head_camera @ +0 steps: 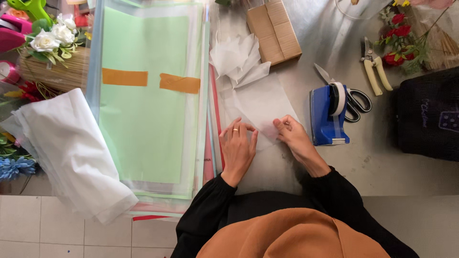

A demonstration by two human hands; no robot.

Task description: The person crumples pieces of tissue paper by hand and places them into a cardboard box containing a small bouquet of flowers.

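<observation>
Both hands were on the tissue sheet (pixel 262 107), flat on the desk (pixel 382 167) right in front of the person.

Left hand (pixel 237 145): palm down, fingers (pixel 239 130) bent, tips pressing the sheet's near left edge. Not closed around anything, looked like it was pinning the paper so it wouldn't slide. Ring on one finger.

Right hand (pixel 292 136): fingers curled in, thumb and forefinger nipped together at the sheet's near right edge. Seemed to be pinching the paper or something small and clear on it; couldn't tell which.

Sheet ran away from the fingers and ended in a crumpled white wad (pixel 236 59). The far end was loose, so only the near edge was under control.

Just right of the right hand: blue tape dispenser (pixel 327 117), close enough to reach without shifting. Scissors (pixel 351 98) lay touching it on the far side; pruners (pixel 375 71) further right, apart.

Beyond the wad: cardboard box (pixel 273 29).

Left of the left hand: stack of wrapping sheets (pixel 143 124), green on top, two orange tape strips across it, its edge just beside the tissue. Further left, a folded white bundle (pixel 71 153) hung over the desk edge, with white flowers (pixel 50 36) beyond it.

Far right: dark bag (pixel 425 114), red flowers (pixel 399 45) behind it.
</observation>
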